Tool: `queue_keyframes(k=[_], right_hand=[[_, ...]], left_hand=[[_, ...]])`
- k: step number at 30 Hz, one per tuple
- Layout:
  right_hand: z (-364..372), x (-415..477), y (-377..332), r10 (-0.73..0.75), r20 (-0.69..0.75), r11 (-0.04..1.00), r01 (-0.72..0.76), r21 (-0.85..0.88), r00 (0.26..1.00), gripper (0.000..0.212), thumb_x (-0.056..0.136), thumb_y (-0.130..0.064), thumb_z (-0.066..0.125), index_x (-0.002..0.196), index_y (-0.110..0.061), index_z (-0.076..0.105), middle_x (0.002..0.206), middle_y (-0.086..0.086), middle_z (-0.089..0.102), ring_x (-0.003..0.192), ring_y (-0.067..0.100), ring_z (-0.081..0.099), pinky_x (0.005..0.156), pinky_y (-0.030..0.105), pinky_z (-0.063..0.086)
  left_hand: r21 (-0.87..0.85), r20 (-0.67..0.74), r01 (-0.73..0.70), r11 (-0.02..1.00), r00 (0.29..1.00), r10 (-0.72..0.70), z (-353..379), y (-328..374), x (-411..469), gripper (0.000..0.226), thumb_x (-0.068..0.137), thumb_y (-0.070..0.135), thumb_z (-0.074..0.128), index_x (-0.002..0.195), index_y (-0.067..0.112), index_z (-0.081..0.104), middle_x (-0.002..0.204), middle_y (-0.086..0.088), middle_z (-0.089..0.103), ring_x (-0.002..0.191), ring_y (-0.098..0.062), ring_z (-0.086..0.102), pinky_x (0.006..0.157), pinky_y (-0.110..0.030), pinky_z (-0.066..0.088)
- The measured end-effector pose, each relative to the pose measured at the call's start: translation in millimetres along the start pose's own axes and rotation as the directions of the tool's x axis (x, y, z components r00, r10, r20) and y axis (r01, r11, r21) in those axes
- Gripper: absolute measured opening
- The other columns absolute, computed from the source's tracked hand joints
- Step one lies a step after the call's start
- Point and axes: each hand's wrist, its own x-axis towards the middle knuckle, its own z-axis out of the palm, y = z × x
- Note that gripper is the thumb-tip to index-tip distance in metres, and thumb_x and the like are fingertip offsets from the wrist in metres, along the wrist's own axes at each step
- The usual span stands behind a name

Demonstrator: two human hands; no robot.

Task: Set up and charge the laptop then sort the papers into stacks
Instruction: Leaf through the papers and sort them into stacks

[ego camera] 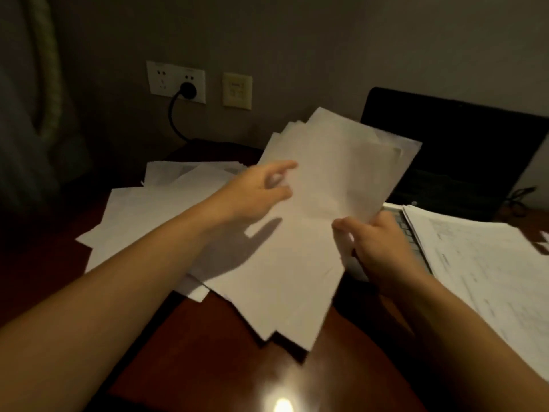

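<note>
We see a dim desk (208, 352) of reddish wood from the wearer's own viewpoint, and we place everything from the open laptop (445, 150), which stands at the far right with a dark screen. Just left of the laptop and in front of its screen, a sheaf of papers (341, 168) is held up off the desk, its sheets fanned and tilted. The right hand (383, 248) grips the sheaf's lower corner close to the laptop's keyboard, thumb on the front and fingers curled behind. The left hand (258, 188) meets the sheaf's edge on the side away from the laptop; it is blurred, so we cannot tell whether it pinches a sheet or only touches it. A stack of printed pages (490, 263) lies over the near right part of the laptop's keyboard. Loose white sheets (142, 215) spread across the desk to the left of the laptop, beneath both forearms. On the wall further left of the laptop, a black plug (188, 90) sits in a white socket plate (175, 81), its cable (173, 117) curving down towards the desk. A cream switch plate (237, 90) lies between socket and laptop.
</note>
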Motion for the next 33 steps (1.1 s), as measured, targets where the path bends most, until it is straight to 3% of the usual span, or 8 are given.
queue_keyframes(k=[4, 7, 9, 13, 17, 24, 29, 33], right_hand=[[-25.2, 13.7, -5.4, 0.032, -0.078, 0.987, -0.020, 0.156, 0.996, 0.020, 0.091, -0.003, 0.060, 0.105, -0.017, 0.063, 0.093, -0.002, 0.072, 0.073, 0.006, 0.070, 0.062, 0.020, 0.053], [-30.1, 18.5, -4.7, 0.056, -0.108, 0.962, -0.025, 0.271, 0.993, 0.015, 0.093, -0.008, 0.061, 0.104, -0.017, 0.063, 0.079, -0.005, 0.074, 0.064, 0.005, 0.071, 0.052, 0.017, 0.052], [-28.6, 20.4, -2.4, 0.065, -0.080, 0.940, -0.034, 0.340, 0.995, 0.023, 0.093, -0.014, 0.064, 0.116, -0.015, 0.062, 0.091, 0.001, 0.076, 0.077, 0.015, 0.074, 0.061, 0.026, 0.057], [-30.3, 23.9, 5.8, 0.004, 0.008, 0.987, -0.006, 0.161, 1.000, 0.040, 0.085, -0.022, 0.074, 0.123, -0.023, 0.061, 0.108, -0.005, 0.074, 0.097, 0.016, 0.071, 0.085, 0.039, 0.057], [-30.2, 19.7, 6.1, -0.125, -0.003, 0.992, 0.125, -0.005, 0.992, 0.034, 0.090, -0.021, 0.069, 0.122, -0.027, 0.060, 0.108, -0.012, 0.070, 0.094, 0.006, 0.068, 0.070, 0.022, 0.057], [-27.2, 16.2, 0.3, -0.267, -0.103, 0.953, 0.278, 0.122, 0.958, 0.035, 0.091, -0.026, 0.066, 0.124, -0.026, 0.055, 0.114, -0.010, 0.068, 0.101, 0.007, 0.067, 0.077, 0.029, 0.059], [-26.7, 15.8, 2.6, -0.297, -0.108, 0.943, 0.309, 0.121, 0.949, 0.030, 0.092, -0.017, 0.065, 0.116, -0.032, 0.056, 0.110, -0.014, 0.069, 0.100, 0.004, 0.067, 0.076, 0.020, 0.058], [-25.8, 14.5, -1.5, -0.321, -0.129, 0.929, 0.339, 0.150, 0.938, 0.038, 0.091, -0.020, 0.065, 0.126, -0.026, 0.052, 0.119, -0.010, 0.064, 0.104, 0.003, 0.065, 0.076, 0.020, 0.058]], left_hand=[[-0.027, -0.302, 0.176, 0.984, 0.937, -0.176, -12.5, -7.4, 2.0, 0.058, 0.099, 0.036, 0.061, 0.152, 0.026, 0.040, 0.145, 0.001, 0.051, 0.127, -0.016, 0.053, 0.097, -0.027, 0.040], [-0.453, -0.038, 0.326, 0.830, 0.923, -0.383, -18.3, 0.1, -12.7, 0.027, 0.099, 0.040, 0.059, 0.114, 0.021, 0.070, 0.102, -0.007, 0.075, 0.085, -0.021, 0.072, 0.075, -0.035, 0.055], [-0.420, 0.040, 0.360, 0.833, 0.924, -0.380, -21.2, -0.7, -21.3, 0.025, 0.099, 0.038, 0.059, 0.103, 0.017, 0.071, 0.090, -0.007, 0.077, 0.071, -0.020, 0.075, 0.066, -0.033, 0.056], [-0.345, -0.140, 0.236, 0.909, 0.944, -0.298, -21.4, -5.5, -14.2, 0.022, 0.101, 0.032, 0.057, 0.100, 0.016, 0.072, 0.093, -0.005, 0.078, 0.078, -0.018, 0.075, 0.071, -0.035, 0.059], [-0.402, -0.282, 0.060, 0.914, 0.941, -0.186, -13.8, -3.4, -9.9, 0.013, 0.101, 0.029, 0.056, 0.104, 0.024, 0.068, 0.092, 0.006, 0.078, 0.079, -0.010, 0.074, 0.063, -0.023, 0.058], [-0.345, -0.384, -0.173, 0.923, 0.923, 0.030, -10.8, 0.4, -10.5, 0.036, 0.100, 0.015, 0.058, 0.120, 0.044, 0.050, 0.116, 0.010, 0.068, 0.102, -0.007, 0.070, 0.080, -0.025, 0.060], [-0.311, -0.311, -0.115, 0.943, 0.950, 0.014, -13.3, -3.5, -11.2, 0.045, 0.096, 0.005, 0.061, 0.122, 0.042, 0.053, 0.112, 0.010, 0.070, 0.103, -0.012, 0.070, 0.077, -0.029, 0.060], [-0.367, -0.382, -0.189, 0.911, 0.923, 0.038, -10.0, -1.6, -11.5, 0.048, 0.096, 0.003, 0.060, 0.123, 0.040, 0.049, 0.119, 0.003, 0.066, 0.106, -0.014, 0.069, 0.086, -0.034, 0.061]])
